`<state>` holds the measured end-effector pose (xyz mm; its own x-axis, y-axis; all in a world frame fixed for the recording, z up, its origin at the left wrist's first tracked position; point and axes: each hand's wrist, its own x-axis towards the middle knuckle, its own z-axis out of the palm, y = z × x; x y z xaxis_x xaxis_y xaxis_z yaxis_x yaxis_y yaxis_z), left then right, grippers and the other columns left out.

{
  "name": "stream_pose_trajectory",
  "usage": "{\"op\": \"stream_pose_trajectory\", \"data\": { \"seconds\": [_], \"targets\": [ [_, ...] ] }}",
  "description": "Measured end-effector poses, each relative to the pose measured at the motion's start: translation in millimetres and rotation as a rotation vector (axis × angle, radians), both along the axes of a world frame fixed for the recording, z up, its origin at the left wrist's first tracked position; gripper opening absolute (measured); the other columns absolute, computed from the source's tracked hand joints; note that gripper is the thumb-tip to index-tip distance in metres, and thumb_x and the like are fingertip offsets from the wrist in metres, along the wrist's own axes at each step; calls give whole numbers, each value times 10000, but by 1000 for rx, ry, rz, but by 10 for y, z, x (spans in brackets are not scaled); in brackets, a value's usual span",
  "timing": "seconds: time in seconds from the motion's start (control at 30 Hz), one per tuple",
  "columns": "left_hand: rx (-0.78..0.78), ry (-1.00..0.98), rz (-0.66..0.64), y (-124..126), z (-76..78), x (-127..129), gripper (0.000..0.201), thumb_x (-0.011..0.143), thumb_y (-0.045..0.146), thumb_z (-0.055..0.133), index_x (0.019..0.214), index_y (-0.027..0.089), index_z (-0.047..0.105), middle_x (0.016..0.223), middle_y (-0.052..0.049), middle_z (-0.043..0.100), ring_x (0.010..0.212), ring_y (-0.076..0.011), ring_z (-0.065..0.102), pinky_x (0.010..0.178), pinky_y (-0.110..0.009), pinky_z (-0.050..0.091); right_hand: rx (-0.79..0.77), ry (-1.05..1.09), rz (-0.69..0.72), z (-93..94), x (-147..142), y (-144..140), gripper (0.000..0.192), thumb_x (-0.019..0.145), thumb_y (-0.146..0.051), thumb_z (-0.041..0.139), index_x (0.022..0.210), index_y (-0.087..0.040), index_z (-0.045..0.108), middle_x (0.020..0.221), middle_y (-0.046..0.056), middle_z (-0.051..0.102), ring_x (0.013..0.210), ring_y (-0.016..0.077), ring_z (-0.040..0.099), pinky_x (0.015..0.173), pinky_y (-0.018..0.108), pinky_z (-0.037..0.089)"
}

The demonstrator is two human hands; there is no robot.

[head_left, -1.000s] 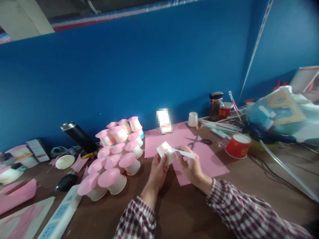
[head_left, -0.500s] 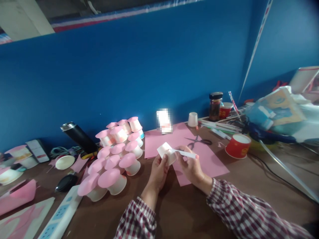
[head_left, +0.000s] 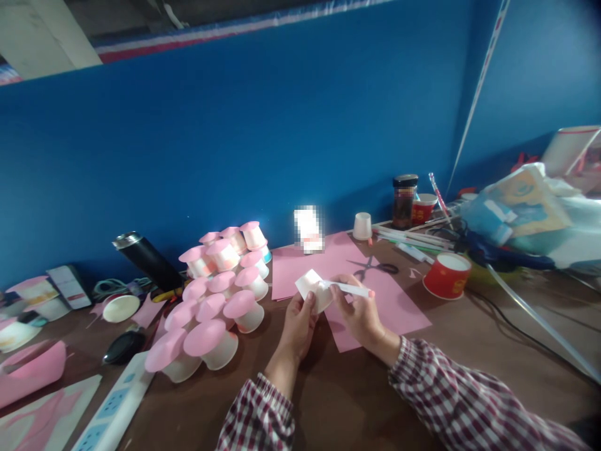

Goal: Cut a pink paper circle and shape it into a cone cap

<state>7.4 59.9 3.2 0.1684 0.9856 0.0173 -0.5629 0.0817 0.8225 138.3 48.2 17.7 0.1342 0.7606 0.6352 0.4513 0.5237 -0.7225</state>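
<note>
Brown table (head_left: 357,401); pink paper sheet (head_left: 399,304), scissors (head_left: 375,268), red cup (head_left: 445,275) on it

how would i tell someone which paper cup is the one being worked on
Start at the brown table under the blue wall, then the pink paper sheet at its middle. Just above the sheet's near edge, the left hand grips a white cup; unlike the pink-topped cups beside it, it has no pink top.

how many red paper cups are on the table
2. One red cup stands right of the pink sheet, near the scissors. Another sits farther back beside the dark jar. The clutter may hide more.
</note>
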Motion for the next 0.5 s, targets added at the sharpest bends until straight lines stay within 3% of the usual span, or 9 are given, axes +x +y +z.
{"op": "stream_pose_trajectory", "data": {
  "seconds": [0.5],
  "targets": [
    [20,-19,-38,-8,21,-4,271,795,324,619,968,117,638,1011,-113,670,959,-203,612,951,-364,387,-22,-14,41,25,-24,-43,105,875,-249,493,884,-183,575,788,22,618,687,140,577,632,238,460]
  ]
}}
